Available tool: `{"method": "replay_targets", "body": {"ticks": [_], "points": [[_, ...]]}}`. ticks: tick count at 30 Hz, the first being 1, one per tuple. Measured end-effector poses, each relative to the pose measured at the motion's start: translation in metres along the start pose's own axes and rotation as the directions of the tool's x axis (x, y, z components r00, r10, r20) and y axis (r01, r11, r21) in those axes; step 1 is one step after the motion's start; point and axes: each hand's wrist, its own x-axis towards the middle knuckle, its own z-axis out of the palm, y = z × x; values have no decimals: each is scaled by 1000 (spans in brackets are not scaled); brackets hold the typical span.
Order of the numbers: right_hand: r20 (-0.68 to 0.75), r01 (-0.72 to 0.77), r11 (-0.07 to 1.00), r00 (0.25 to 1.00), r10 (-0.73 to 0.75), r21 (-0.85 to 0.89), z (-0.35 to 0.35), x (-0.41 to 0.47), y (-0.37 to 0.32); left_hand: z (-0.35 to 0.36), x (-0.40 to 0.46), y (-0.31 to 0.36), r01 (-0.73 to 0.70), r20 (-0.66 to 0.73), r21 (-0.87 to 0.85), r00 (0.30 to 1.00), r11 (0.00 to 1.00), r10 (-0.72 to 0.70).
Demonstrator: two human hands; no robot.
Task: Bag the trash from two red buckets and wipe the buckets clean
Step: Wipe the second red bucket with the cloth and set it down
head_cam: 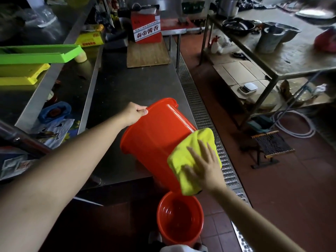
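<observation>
Head view: left hand is gripping the base edge of the tilted bucket, fingers curled round it, over the table edge. Right hand, fingers spread flat, is pressing the cloth on its wall. Second bucket is standing below on the floor. Advice: steady the tilt, wipe in overlapping strokes.

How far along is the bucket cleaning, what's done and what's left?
Done, apparently: both buckets look emptied; the bucket on the floor shows no trash inside. In hand: the left hand grips the tilted bucket on the steel counter by its rim, while the right hand presses a yellow cloth against its outer wall. Left: whether the floor bucket is wiped can't be told.
</observation>
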Motion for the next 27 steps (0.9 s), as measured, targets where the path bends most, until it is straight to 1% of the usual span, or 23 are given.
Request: {"method": "replay_targets", "body": {"ticks": [2, 3, 5, 10, 13, 16, 18, 21, 24, 27], "points": [[50, 157, 968, 987, -150, -197, 15, -23, -19, 0, 1, 1, -5, 7, -19, 1000, 1000, 5], [64, 195, 947, 981, -185, -254, 23, -29, -26, 0, 2, 1, -7, 13, -27, 1000, 1000, 8], [74, 217, 930, 976, -204, -296, 33, -21, -39, -2, 3, -2, -17, 29, -33, 999, 999, 18], [149, 203, 913, 976, -159, -355, 50, 49, -90, -1, 8, -9, -71, 41, -69, 996, 995, 74], [147, 154, 904, 984, -102, -400, 65, 93, -124, 0, 8, -12, -99, 21, -105, 995, 990, 102], [142, 89, 904, 989, -31, -418, 76, 116, -145, 0, 9, -15, -127, 0, -118, 992, 985, 128], [134, 82, 906, 991, -28, -415, 76, 116, -146, 0, 8, -16, -148, 1, -119, 989, 982, 149], [112, 109, 918, 991, -72, -381, 69, 98, -128, 1, 8, -18, -168, 22, -113, 985, 979, 171], [103, 110, 922, 992, -77, -372, 54, 54, -96, -1, 8, -21, -155, 42, -95, 986, 983, 160], [57, 78, 939, 996, -63, -336, 35, 1, -58, -3, 7, -25, -116, 70, -66, 990, 991, 121]]}}
